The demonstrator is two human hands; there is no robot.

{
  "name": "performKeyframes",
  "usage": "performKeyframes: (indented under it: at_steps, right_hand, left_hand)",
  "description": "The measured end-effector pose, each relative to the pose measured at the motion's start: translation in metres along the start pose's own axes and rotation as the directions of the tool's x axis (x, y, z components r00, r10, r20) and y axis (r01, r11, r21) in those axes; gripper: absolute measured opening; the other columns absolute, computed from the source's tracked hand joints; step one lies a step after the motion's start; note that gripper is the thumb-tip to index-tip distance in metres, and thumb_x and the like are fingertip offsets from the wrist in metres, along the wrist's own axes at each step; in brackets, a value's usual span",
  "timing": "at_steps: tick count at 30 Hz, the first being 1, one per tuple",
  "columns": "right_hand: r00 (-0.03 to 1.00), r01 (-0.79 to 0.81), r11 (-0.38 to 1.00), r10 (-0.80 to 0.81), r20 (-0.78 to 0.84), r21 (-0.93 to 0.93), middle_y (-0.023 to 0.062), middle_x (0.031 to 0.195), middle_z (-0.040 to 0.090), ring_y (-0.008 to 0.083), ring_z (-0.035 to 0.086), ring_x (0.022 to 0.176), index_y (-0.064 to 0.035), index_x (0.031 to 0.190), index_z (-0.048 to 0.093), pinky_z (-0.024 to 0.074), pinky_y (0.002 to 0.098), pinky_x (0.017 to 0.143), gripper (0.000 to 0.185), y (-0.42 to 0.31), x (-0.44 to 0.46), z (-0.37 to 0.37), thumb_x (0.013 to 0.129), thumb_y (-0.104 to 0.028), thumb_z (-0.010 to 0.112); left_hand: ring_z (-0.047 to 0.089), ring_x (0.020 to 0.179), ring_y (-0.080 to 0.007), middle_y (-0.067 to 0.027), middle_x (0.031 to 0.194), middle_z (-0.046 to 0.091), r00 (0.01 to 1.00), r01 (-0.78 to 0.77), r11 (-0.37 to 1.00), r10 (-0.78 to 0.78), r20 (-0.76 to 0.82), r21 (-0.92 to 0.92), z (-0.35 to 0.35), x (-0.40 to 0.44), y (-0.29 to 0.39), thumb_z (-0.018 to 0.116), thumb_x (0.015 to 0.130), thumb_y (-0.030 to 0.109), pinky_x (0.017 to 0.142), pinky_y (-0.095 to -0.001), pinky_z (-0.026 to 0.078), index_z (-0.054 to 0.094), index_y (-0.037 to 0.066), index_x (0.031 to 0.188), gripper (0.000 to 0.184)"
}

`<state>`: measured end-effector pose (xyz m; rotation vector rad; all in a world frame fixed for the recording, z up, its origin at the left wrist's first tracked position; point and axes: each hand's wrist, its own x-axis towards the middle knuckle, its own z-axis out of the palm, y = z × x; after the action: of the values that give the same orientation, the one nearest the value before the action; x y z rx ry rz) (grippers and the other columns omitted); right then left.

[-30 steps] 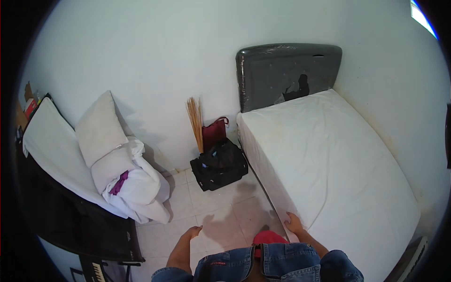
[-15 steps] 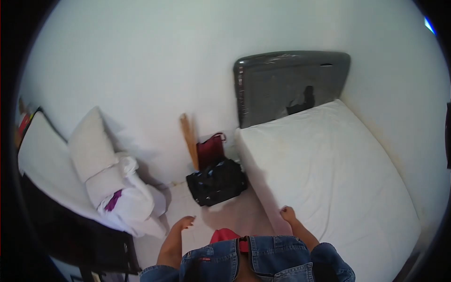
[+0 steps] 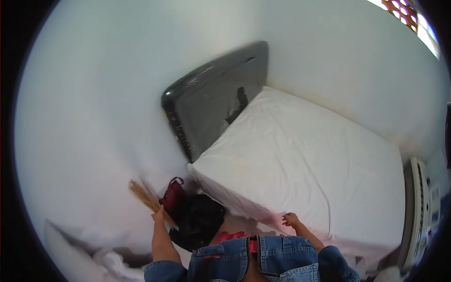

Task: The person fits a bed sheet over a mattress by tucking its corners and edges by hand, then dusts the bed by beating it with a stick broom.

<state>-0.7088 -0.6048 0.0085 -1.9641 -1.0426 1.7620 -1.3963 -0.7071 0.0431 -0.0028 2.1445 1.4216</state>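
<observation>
So the left hand [image 3: 159, 217] is right at the stick broom [image 3: 142, 192], somewhere around the middle of the bundle, and I'd call this the taking-hold step. The broom's standing at a slant by the wall [image 3: 89, 141], its lower end down at the edge of the black bag [image 3: 199, 224], with the maroon bag [image 3: 173, 196] just beside it. It's pretty smeary there though, so I honestly can't tell if those fingers are wrapped round the sticks or only touching them.

Right hand [image 3: 290, 220] isn't doing much imo: fingers loosely curled and apart, nothing in them, out by the near edge of the white mattress [image 3: 300, 160]. The dark headboard [image 3: 213, 89] is up at the far end of that, well apart from both hands.

As for what the next move calls for, I'd say a proper wrap round the whole bundle, not a pinch on a few sticks. Any lift from that spot wants to go up first and then away from the bags, cos the lower end could easily snag on the black one. One hand looks plenty for it tbh
</observation>
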Motion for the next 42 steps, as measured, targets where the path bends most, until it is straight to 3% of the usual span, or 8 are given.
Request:
performKeyframes:
  at_steps: [4, 10, 16, 26, 30, 33, 39, 42]
  right_hand:
    - [0.997, -0.008, 0.988, 0.019, -0.075, 0.152, 0.0159, 0.104, 0.066, 0.0266, 0.069, 0.071, 0.0, 0.116, 0.056, 0.0546, 0.033, 0.059, 0.035, 0.002, -0.043, 0.04, 0.091, -0.024, 0.052]
    - [0.991, -0.073, 0.962, 0.1, -0.092, 0.262, 0.0177, 0.106, 0.066, 0.0273, 0.07, 0.069, -0.0006, 0.119, 0.056, 0.054, 0.0337, 0.056, 0.04, 0.049, -0.085, 0.11, 0.089, -0.027, 0.055]
    - [0.979, -0.131, 0.974, 0.156, -0.13, 0.184, 0.017, 0.104, 0.067, 0.027, 0.069, 0.069, 0.0002, 0.118, 0.057, 0.0533, 0.0357, 0.053, 0.041, 0.084, -0.13, 0.145, 0.088, -0.028, 0.055]
    - [0.974, -0.053, 0.983, 0.09, -0.208, 0.176, 0.0131, 0.091, 0.068, 0.0234, 0.069, 0.065, 0.001, 0.108, 0.062, 0.0535, 0.0312, 0.053, 0.037, 0.115, -0.136, 0.137, 0.088, -0.03, 0.056]
    - [0.979, 0.111, 0.993, -0.115, -0.169, -0.034, 0.0132, 0.085, 0.068, 0.0221, 0.068, 0.063, 0.0016, 0.102, 0.064, 0.0545, 0.0319, 0.054, 0.036, 0.137, -0.142, 0.129, 0.087, -0.03, 0.057]
    - [0.963, 0.196, 0.976, -0.211, -0.169, -0.098, 0.0147, 0.082, 0.069, 0.0221, 0.068, 0.062, 0.0006, 0.098, 0.066, 0.0556, 0.0344, 0.057, 0.034, 0.163, -0.157, 0.12, 0.086, -0.03, 0.058]
    - [0.957, 0.236, 0.938, -0.27, -0.108, -0.252, 0.0192, 0.085, 0.069, 0.0307, 0.069, 0.074, -0.0014, 0.097, 0.068, 0.0545, 0.0397, 0.071, 0.036, 0.208, -0.192, 0.104, 0.083, -0.033, 0.058]
    - [0.918, 0.353, 0.861, -0.395, -0.043, -0.367, 0.0196, 0.087, 0.068, 0.0343, 0.067, 0.085, -0.0028, 0.102, 0.067, 0.052, 0.0422, 0.079, 0.039, 0.209, -0.203, 0.103, 0.083, -0.035, 0.057]
  left_hand:
    - [0.057, 0.11, -0.0342, -0.0268, 0.131, 0.049, 0.962, -0.225, 0.972, 0.233, 0.144, -0.071, 0.029, 0.089, 0.013, 0.092, 0.053, 0.035, 0.096, -0.0407, 0.048, 0.023, -0.018, 0.136, 0.12]
    - [0.059, 0.102, -0.0304, -0.0233, 0.117, 0.06, 0.917, -0.059, 0.998, 0.058, 0.395, -0.009, 0.032, 0.074, 0.064, 0.07, 0.079, 0.048, 0.093, -0.0367, 0.047, 0.046, -0.017, 0.123, 0.082]
    - [0.058, 0.105, -0.0355, -0.0273, 0.117, 0.058, 0.993, -0.118, 0.931, 0.12, 0.015, 0.346, 0.02, 0.11, 0.055, 0.061, 0.086, 0.046, 0.093, -0.0387, 0.047, 0.047, -0.013, 0.123, 0.071]
    - [0.055, 0.11, -0.0428, -0.0333, 0.116, 0.056, 0.886, 0.025, 0.993, 0.031, -0.462, 0.114, -0.025, 0.066, 0.03, 0.049, 0.095, 0.04, 0.092, -0.0429, 0.048, 0.046, -0.01, 0.124, 0.058]
    - [0.055, 0.11, -0.0446, -0.0343, 0.116, 0.055, 0.81, -0.252, 0.937, 0.34, -0.478, 0.241, -0.048, 0.034, 0.034, 0.044, 0.098, 0.04, 0.09, -0.0443, 0.049, 0.046, -0.009, 0.125, 0.056]
    - [0.056, 0.107, -0.0457, -0.0336, 0.117, 0.055, 0.454, -0.65, 0.531, 0.845, -0.282, 0.544, -0.072, 0.015, 0.041, 0.038, 0.1, 0.042, 0.087, -0.046, 0.05, 0.046, -0.01, 0.126, 0.058]
    - [0.061, 0.105, -0.038, -0.0273, 0.123, 0.055, 0.662, -0.744, 0.655, 0.749, -0.016, -0.132, -0.101, -0.184, 0.16, 0.035, 0.102, 0.039, 0.084, -0.042, 0.055, 0.034, -0.005, 0.14, 0.058]
    - [0.062, 0.1, -0.0353, -0.0228, 0.114, 0.061, 0.589, -0.738, 0.593, 0.799, 0.12, -0.323, -0.096, -0.24, 0.204, 0.035, 0.102, 0.043, 0.083, -0.0382, 0.057, 0.039, -0.006, 0.134, 0.059]
